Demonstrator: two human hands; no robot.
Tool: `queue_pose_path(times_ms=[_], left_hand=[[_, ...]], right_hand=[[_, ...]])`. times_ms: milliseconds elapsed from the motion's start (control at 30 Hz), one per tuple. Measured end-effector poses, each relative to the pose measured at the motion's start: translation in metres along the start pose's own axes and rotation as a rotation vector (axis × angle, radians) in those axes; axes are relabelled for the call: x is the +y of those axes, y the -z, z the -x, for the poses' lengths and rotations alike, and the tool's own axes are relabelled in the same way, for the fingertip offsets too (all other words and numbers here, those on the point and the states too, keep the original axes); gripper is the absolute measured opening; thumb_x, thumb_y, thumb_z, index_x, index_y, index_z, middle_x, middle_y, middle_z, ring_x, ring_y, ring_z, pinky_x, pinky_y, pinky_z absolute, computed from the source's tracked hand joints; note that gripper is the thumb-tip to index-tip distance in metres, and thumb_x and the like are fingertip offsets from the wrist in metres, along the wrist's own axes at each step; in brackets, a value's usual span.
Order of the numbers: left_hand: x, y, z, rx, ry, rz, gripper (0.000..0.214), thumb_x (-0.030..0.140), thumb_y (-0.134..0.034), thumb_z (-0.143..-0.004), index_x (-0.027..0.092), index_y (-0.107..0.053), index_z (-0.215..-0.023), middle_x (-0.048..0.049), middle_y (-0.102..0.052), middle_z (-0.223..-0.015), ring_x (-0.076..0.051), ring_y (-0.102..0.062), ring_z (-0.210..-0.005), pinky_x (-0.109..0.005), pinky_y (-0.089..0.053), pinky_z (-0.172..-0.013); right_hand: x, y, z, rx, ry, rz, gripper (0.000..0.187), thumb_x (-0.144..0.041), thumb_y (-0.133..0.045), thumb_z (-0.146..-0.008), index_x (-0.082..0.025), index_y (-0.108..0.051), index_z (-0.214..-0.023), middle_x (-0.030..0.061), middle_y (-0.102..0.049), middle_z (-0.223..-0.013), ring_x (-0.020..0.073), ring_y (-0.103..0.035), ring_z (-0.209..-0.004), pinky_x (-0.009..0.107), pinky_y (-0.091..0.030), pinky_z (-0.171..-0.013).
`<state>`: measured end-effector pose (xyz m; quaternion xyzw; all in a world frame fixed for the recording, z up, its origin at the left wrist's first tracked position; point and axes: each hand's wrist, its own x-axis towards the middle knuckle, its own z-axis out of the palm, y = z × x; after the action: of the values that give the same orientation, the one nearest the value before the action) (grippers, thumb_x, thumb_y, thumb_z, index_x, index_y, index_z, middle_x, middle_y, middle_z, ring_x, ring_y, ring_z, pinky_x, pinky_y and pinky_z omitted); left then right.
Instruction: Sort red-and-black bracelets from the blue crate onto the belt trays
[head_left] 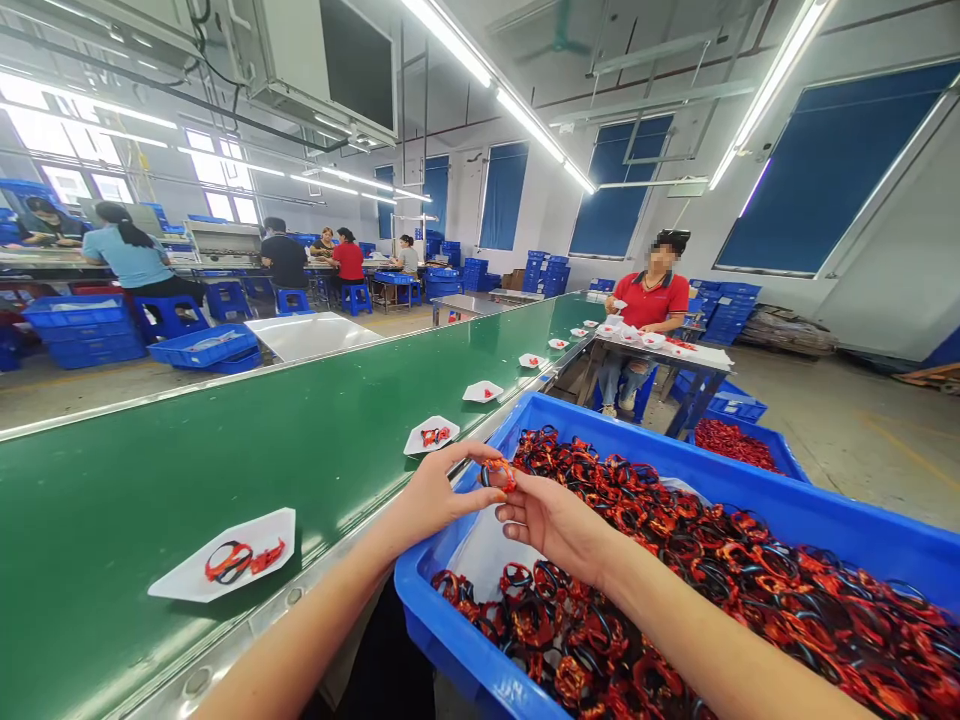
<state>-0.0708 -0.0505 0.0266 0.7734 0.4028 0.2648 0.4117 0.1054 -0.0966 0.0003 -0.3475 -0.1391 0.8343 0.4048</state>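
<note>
in the head view, the left hand (442,490) is hovering by the near left side of a blue bin (750,487), and its thumb and fingertips are pinching a small red-and-black ring (498,476). the right hand (559,520) is gripping the same ring from the other side with thumb and forefinger, its remaining fingers curling loosely below. the ring is sitting between the two hands, above the bin. inside the bin, a heap of similar rings (720,580) is spreading over a white liner (487,555), which is showing bare beneath the hands. left of the bin, a green belt (322,430) is running away into the distance, and white trays are lining its near edge. the nearest tray (259,530) is carrying a ring and a red piece; the next tray (415,439) is also holding red parts. farther along, a person in a red shirt (664,297) is sitting at a table, handling a white tray. beyond the belt, other people are sitting on blue stools.
</note>
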Motion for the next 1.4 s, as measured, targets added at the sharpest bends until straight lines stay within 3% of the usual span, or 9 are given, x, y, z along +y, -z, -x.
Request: queue_pose_path(times_ms=[233,433,667,933,1133,1400], left_hand=[[-0.0021,-0.0006,0.0015,0.024,-0.008,-0.008,0.041,0.026,-0.077,-0.072,0.023,-0.063,-0.111,0.0001,-0.066,-0.111,-0.016,-0.059,-0.106,-0.027,-0.043,-0.099],[0.003,-0.0018,0.0034,0.055,-0.064,-0.083,0.036,0.021,-0.068,-0.077,0.022,-0.057,-0.112,-0.0004,-0.063,-0.111,-0.015,-0.057,-0.105,-0.027,-0.043,-0.098],[0.0046,-0.0037,0.0028,0.064,-0.101,-0.081,0.036,0.015,-0.062,-0.077,0.021,-0.053,-0.112,-0.0031,-0.061,-0.111,-0.017,-0.056,-0.106,-0.031,-0.044,-0.098],[0.0021,-0.0033,0.0047,0.044,-0.074,-0.034,0.041,0.015,-0.061,-0.078,0.022,-0.05,-0.117,-0.0035,-0.058,-0.119,-0.016,-0.054,-0.113,-0.031,-0.042,-0.104],[0.0039,-0.003,0.0049,0.09,-0.053,-0.093,0.035,0.017,-0.062,-0.079,0.022,-0.052,-0.112,-0.002,-0.059,-0.112,-0.016,-0.055,-0.107,-0.031,-0.043,-0.099],[0.0006,-0.0037,0.0029,0.113,-0.024,-0.106,0.03,0.024,-0.064,-0.08,0.022,-0.054,-0.107,-0.0019,-0.063,-0.105,-0.017,-0.058,-0.1,-0.032,-0.046,-0.094]], right_hand=[[0.002,-0.0012,-0.001,0.034,0.041,-0.003,0.024,-0.034,-0.065,-0.083,-0.014,-0.067,-0.096,0.003,-0.066,-0.077,0.007,-0.057,-0.064,0.017,-0.048,-0.058],[0.0025,-0.0051,-0.0007,0.132,0.119,0.017,0.029,-0.036,-0.071,-0.078,-0.016,-0.068,-0.1,0.002,-0.067,-0.092,0.004,-0.055,-0.064,0.014,-0.047,-0.056],[0.0021,-0.0032,-0.0031,0.108,0.118,-0.037,0.027,-0.042,-0.056,-0.088,-0.02,-0.067,-0.1,0.0024,-0.066,-0.096,0.0062,-0.054,-0.064,0.016,-0.045,-0.053],[0.0015,-0.0013,-0.0022,0.131,0.162,0.041,0.029,-0.039,-0.055,-0.088,-0.019,-0.067,-0.105,0.0041,-0.065,-0.101,0.0058,-0.051,-0.064,0.015,-0.042,-0.052],[-0.0003,-0.0036,-0.0007,0.18,0.234,0.085,0.028,-0.039,-0.059,-0.083,-0.02,-0.068,-0.101,0.0043,-0.064,-0.095,0.0068,-0.048,-0.064,0.015,-0.04,-0.05],[0.0009,-0.0006,-0.0029,0.197,0.349,0.219,0.044,-0.051,-0.067,-0.073,-0.02,-0.068,-0.104,0.0051,-0.061,-0.102,0.0062,-0.047,-0.064,0.016,-0.037,-0.046]])
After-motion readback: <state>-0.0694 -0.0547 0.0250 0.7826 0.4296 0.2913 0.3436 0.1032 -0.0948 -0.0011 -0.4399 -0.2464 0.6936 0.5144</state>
